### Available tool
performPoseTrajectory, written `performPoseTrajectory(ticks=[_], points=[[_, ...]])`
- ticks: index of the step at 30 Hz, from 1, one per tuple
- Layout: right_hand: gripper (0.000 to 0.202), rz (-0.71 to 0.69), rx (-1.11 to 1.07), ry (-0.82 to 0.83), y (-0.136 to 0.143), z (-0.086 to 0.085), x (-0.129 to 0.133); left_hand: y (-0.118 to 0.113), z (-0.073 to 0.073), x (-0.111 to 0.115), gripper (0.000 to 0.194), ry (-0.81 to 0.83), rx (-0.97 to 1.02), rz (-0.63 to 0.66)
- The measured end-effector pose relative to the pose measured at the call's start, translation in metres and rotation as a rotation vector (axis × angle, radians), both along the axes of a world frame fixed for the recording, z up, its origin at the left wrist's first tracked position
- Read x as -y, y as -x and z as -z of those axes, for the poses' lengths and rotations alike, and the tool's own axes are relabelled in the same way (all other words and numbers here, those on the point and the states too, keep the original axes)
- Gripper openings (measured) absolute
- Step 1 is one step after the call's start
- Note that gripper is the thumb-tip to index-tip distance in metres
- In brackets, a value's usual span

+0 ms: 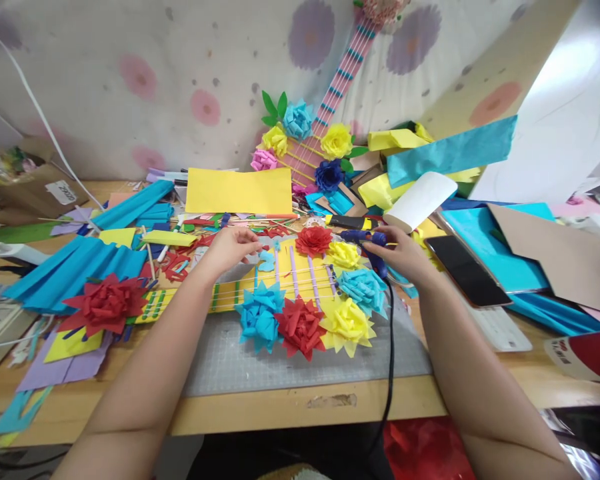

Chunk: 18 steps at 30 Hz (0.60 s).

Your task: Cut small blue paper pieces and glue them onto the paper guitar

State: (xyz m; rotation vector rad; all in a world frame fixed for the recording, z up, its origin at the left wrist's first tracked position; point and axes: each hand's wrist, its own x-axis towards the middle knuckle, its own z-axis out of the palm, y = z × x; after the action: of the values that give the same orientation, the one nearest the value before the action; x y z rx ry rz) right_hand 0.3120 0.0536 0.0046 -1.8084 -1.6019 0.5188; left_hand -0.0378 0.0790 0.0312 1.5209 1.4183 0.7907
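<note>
My right hand [403,253] is closed on a dark blue hot glue gun [367,239], its black cord running down over the table edge. A yellow paper guitar [290,270] with white strings and purple strips lies flat in front of me. Red, yellow and light blue paper flowers sit around its body, such as a red flower [303,327] at the near edge; another red flower [107,303] is at the neck's left end. My left hand [230,250] is pinched above the guitar, beside a small light blue paper piece [267,261]. What its fingertips hold is too small to make out.
Under the guitar is a grey cutting mat [220,367]. Blue crepe paper [85,273] and scraps cover the left side. A phone [467,270] and cardboard [560,260] lie right. Behind, a pink paper guitar [335,90] leans against the wall near a yellow sheet [237,191].
</note>
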Motion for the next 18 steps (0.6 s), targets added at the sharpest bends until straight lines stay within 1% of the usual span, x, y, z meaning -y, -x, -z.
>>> performPoseTrajectory(ticks=[3,4,5,6,8,9,11,12,15,18], points=[[0.058,0.026,-0.018,-0.16,0.006,-0.025,-0.002,0.0,0.004,-0.003,0.028,-0.005,-0.004,-0.009],[0.055,0.019,-0.003,-0.188,0.013,-0.035,-0.004,0.0,0.004,-0.003,0.026,-0.003,-0.005,-0.013],[0.053,-0.027,0.005,-0.201,0.024,-0.044,-0.006,0.0,0.005,-0.004,0.023,0.001,-0.005,-0.019],[0.052,-0.106,0.001,-0.216,0.037,-0.053,-0.009,0.0,0.005,-0.004,0.02,0.005,-0.004,-0.028],[0.049,-0.368,0.016,-0.129,0.068,-0.064,-0.018,-0.001,0.004,-0.003,0.016,0.007,-0.006,-0.05],[0.048,-0.502,0.028,-0.069,0.085,-0.066,-0.023,-0.001,0.004,-0.002,0.014,0.004,-0.007,-0.058],[0.044,-0.683,0.111,0.007,0.116,-0.065,-0.035,-0.002,0.003,-0.001,0.012,0.006,-0.009,-0.054],[0.046,-0.756,0.167,0.032,0.129,-0.063,-0.041,-0.003,0.003,-0.001,0.011,0.013,-0.009,-0.045],[0.05,-0.871,0.268,0.073,0.157,-0.052,-0.056,-0.004,0.003,0.0,0.013,0.05,-0.014,-0.028],[0.046,-0.936,0.305,0.11,0.168,-0.043,-0.064,-0.004,0.003,-0.001,0.02,0.058,-0.026,-0.053]])
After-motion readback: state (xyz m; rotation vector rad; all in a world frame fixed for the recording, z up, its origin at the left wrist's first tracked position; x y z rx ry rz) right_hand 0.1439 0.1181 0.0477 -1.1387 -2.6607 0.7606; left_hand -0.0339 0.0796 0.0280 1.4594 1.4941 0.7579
